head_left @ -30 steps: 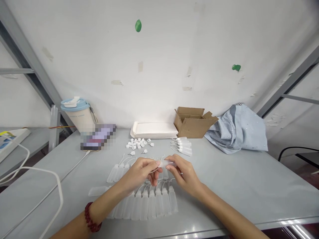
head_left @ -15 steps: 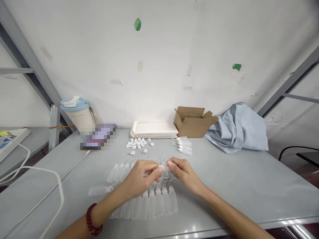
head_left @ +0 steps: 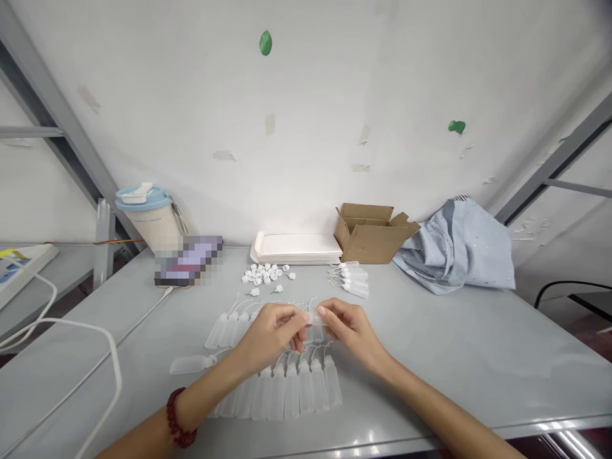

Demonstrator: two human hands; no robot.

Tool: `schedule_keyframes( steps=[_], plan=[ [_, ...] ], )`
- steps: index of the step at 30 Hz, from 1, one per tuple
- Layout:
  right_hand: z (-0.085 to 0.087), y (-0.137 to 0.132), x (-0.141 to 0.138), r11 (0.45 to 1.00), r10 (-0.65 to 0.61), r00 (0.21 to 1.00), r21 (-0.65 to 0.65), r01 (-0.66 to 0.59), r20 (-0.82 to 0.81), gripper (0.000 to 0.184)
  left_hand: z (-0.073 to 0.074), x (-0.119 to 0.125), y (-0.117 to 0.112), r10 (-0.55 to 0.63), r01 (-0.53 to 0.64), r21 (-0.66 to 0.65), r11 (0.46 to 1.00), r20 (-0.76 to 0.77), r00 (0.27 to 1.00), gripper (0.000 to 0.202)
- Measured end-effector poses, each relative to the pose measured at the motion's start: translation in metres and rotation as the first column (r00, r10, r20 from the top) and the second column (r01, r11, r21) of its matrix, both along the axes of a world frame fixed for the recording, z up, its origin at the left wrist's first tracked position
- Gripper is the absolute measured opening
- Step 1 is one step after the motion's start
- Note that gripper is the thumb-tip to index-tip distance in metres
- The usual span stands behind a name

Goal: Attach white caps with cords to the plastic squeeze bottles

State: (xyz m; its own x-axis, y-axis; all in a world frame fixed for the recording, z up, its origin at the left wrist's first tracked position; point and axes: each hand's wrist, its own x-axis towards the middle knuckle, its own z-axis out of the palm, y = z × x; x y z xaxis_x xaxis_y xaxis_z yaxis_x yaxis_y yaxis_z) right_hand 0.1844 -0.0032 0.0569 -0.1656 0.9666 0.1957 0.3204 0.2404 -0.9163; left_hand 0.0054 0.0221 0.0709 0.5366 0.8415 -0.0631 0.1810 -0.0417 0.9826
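Between my hands is a small translucent plastic squeeze bottle (head_left: pixel 316 318), mostly hidden by fingers. The fingertips of my left hand (head_left: pixel 277 328) pinch its left end; a cap there cannot be made out clearly. My right hand (head_left: pixel 352 328) grips the right end between thumb and fingers. Below the hands lies a row of similar bottles (head_left: pixel 291 392) with thin cords at their necks. Another row (head_left: pixel 229 331) lies behind, partly covered by my left hand. A single bottle (head_left: pixel 189 364) rests on its side at the left.
White caps (head_left: pixel 262 274) lie in a loose pile, with two needle-tipped caps (head_left: pixel 278 289) nearer. Several small bottles (head_left: pixel 352 280) sit before a cardboard box (head_left: pixel 377 242) and white trays (head_left: pixel 296 248). Cloth (head_left: pixel 459 248), a phone (head_left: pixel 191 261), a cup (head_left: pixel 155 223) and a cable (head_left: pixel 115 357) are around.
My left hand's fingers have shifted slightly on the bottle's left end. Both hands stay close together over the rows, with the bottle still between them.
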Motion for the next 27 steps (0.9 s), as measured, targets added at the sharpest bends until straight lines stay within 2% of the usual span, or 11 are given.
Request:
schedule_keyframes(
  steps=[1, 3, 5, 6, 8, 11, 16, 20, 22, 24, 27],
  plan=[
    [-0.002, 0.0, 0.001, 0.99, -0.018, 0.997, 0.138, 0.007, 0.079, 0.028, 0.0, 0.0, 0.001, 0.001, 0.001, -0.057, 0.998, 0.037, 0.999, 0.036],
    [-0.004, -0.001, 0.003, 0.925, -0.059, 0.976, 0.38, -0.025, 0.208, 0.022, 0.002, -0.001, 0.003, 0.007, 0.008, -0.161, 0.987, 0.094, 0.996, 0.037],
    [-0.006, -0.001, 0.005, 0.853, -0.093, 0.957, 0.517, -0.065, 0.273, 0.02, 0.004, -0.002, 0.003, 0.012, 0.019, -0.239, 0.971, 0.128, 0.992, 0.034],
    [-0.007, -0.001, 0.005, 0.839, -0.1, 0.954, 0.54, -0.072, 0.283, 0.02, 0.005, -0.002, 0.003, 0.014, 0.023, -0.265, 0.964, 0.137, 0.99, 0.033],
    [-0.007, -0.002, 0.004, 0.846, -0.096, 0.957, 0.529, -0.065, 0.272, 0.019, 0.006, -0.003, 0.002, 0.018, 0.027, -0.294, 0.955, 0.149, 0.989, 0.033],
    [-0.005, -0.003, 0.003, 0.896, -0.079, 0.973, 0.444, -0.027, 0.219, 0.021, 0.006, -0.003, 0.002, 0.014, 0.038, -0.301, 0.953, 0.166, 0.986, 0.035],
    [0.0, -0.004, 0.002, 0.979, -0.043, 0.992, 0.205, 0.018, 0.116, 0.031, 0.004, -0.001, 0.001, 0.005, 0.042, -0.27, 0.962, 0.172, 0.985, 0.036],
    [0.001, -0.002, 0.002, 0.999, -0.018, 1.0, 0.037, 0.018, 0.009, 0.037, 0.003, 0.001, 0.001, 0.037, -0.004, -0.256, 0.967, 0.122, 0.992, 0.035],
    [0.001, 0.002, 0.005, 0.999, -0.035, 0.999, 0.008, 0.035, -0.031, 0.036, 0.004, -0.002, 0.005, 0.067, -0.047, -0.203, 0.978, 0.096, 0.993, 0.035],
    [0.001, 0.008, 0.012, 0.993, -0.111, 0.992, 0.025, 0.113, -0.065, 0.034, 0.004, -0.007, 0.012, 0.128, -0.122, -0.098, 0.988, 0.053, 0.99, 0.036],
    [0.003, 0.021, 0.029, 0.955, -0.277, 0.955, 0.078, 0.286, -0.109, 0.034, 0.002, -0.017, 0.026, 0.284, -0.264, 0.153, 0.952, -0.133, 0.949, 0.032]
  ],
)
